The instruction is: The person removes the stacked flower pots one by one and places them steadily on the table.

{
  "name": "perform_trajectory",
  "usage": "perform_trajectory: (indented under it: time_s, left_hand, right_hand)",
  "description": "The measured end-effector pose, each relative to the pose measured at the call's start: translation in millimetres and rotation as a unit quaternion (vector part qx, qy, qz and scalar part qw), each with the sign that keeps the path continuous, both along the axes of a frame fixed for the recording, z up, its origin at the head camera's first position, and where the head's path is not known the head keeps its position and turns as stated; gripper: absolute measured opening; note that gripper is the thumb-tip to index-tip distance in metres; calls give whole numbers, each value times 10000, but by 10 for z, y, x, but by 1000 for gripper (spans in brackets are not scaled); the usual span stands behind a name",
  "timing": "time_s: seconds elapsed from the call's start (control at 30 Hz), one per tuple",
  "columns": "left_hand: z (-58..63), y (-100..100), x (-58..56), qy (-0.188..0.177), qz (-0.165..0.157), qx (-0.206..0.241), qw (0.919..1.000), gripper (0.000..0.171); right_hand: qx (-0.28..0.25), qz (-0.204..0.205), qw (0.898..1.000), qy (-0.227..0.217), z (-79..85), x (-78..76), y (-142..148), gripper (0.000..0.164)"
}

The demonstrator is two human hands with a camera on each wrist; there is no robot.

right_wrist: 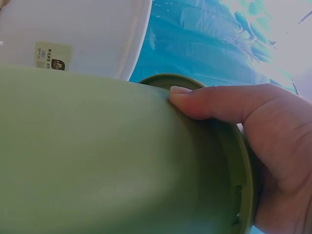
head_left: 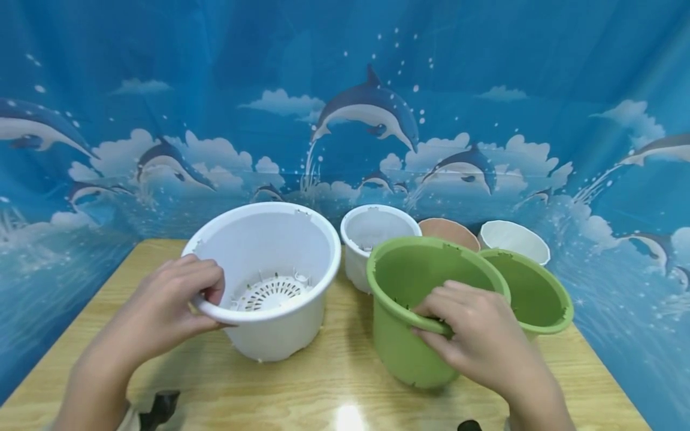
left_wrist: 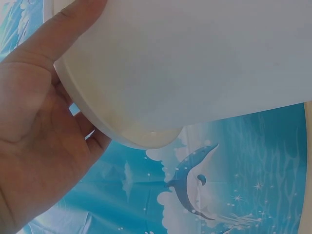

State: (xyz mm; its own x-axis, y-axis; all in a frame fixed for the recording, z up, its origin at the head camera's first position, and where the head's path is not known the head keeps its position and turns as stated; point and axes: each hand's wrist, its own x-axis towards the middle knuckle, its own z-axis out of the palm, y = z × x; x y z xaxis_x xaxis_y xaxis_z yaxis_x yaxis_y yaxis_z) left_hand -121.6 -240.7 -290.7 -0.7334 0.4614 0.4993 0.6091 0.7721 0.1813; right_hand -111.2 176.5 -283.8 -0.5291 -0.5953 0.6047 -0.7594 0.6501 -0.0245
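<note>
My left hand grips the near left rim of a large white plastic flowerpot; its fingers curl over inside and the thumb lies outside below the rim. A slotted drainage base shows inside the pot. In the left wrist view the thumb presses the white pot's wall. My right hand holds the near rim of a green flowerpot, fingers inside, thumb outside. The right wrist view shows that thumb against the green pot's wall. The green pot appears slightly tilted; whether its base touches the table I cannot tell.
Behind stand a smaller white pot, a brown pot and a white faceted pot. A second green pot stands right of the held one, partly hidden. The wooden table meets a blue dolphin-print curtain.
</note>
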Motion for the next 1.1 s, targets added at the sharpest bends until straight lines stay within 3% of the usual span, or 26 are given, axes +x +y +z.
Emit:
perform_trajectory:
  time_s: [0.33,0.5,0.97,1.1]
  left_hand:
    - [18,13,3,2,-24,51,10000,51]
    - [20,14,7,7,-3,32,10000,51]
    - [11,5,13,-35,62,-22,10000,51]
    - [13,4,10,-37,28,-9,10000,51]
  right_hand:
    - [299,-47,9991,-281,-26,8,-76,34]
    - [517,-137,9966,-628,-35,28,-98,38]
    - [1178,-289,9735,-1937,-76,79,-159,37]
    - [1245,-313,9695,-2088,-89,71,-171,37]
